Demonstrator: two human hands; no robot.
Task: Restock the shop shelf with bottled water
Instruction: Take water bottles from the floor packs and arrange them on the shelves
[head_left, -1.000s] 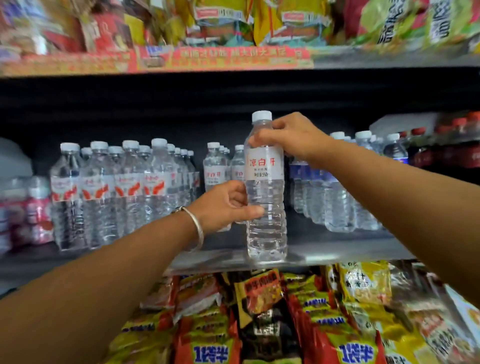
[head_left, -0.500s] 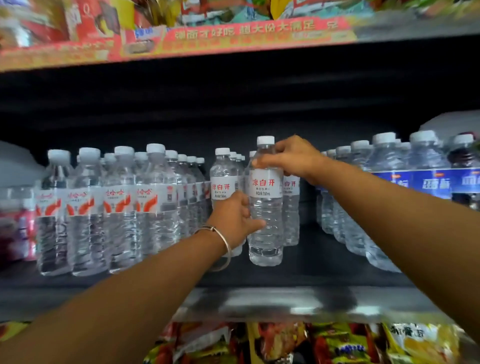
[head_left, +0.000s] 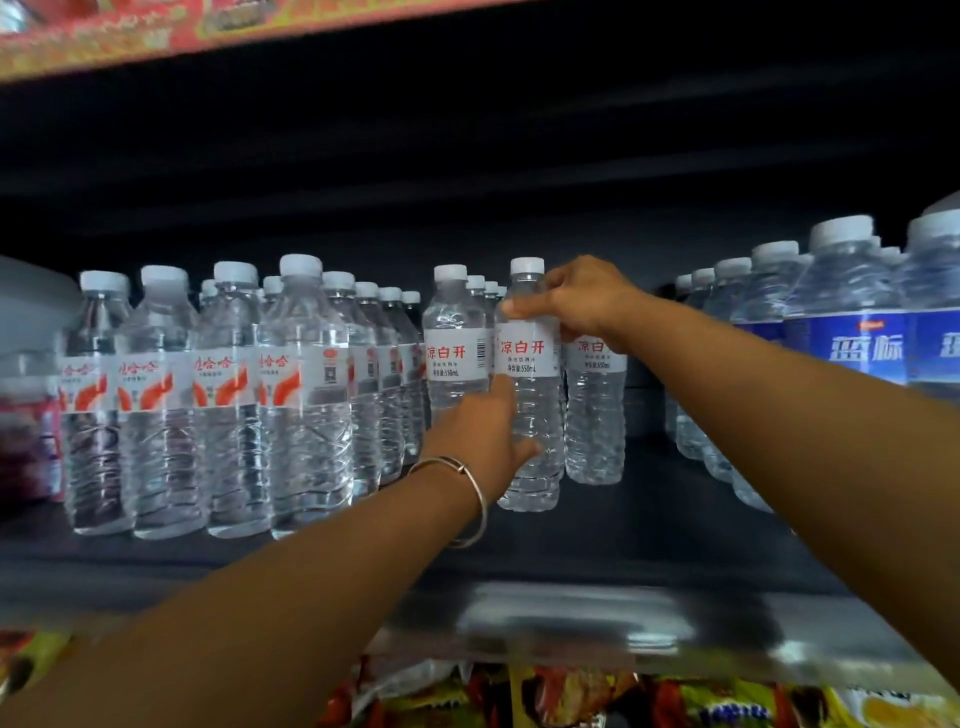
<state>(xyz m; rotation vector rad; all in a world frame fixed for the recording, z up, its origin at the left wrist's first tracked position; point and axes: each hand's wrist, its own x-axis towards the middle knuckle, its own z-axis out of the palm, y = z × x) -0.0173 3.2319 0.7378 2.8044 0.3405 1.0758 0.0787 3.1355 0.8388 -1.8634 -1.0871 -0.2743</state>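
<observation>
A clear water bottle (head_left: 530, 364) with a white cap and a white label with red characters stands upright on the dark shelf (head_left: 597, 540), in the middle. My right hand (head_left: 576, 301) grips its shoulder just below the cap. My left hand (head_left: 483, 431), with a silver bangle on the wrist, holds its lower body from the left. A matching bottle (head_left: 454, 343) stands close on its left and another (head_left: 595, 405) behind it on the right.
Rows of water bottles with orange-patterned labels (head_left: 223, 395) fill the shelf's left side. Blue-labelled bottles (head_left: 841, 338) stand at the right. Snack packets (head_left: 571, 696) lie on the shelf below. The upper shelf's red edge strip (head_left: 104, 36) runs overhead.
Both hands have carried the bottle from the shelf's front edge deeper in, beside the matching bottles. The camera has moved closer and tilted up.
</observation>
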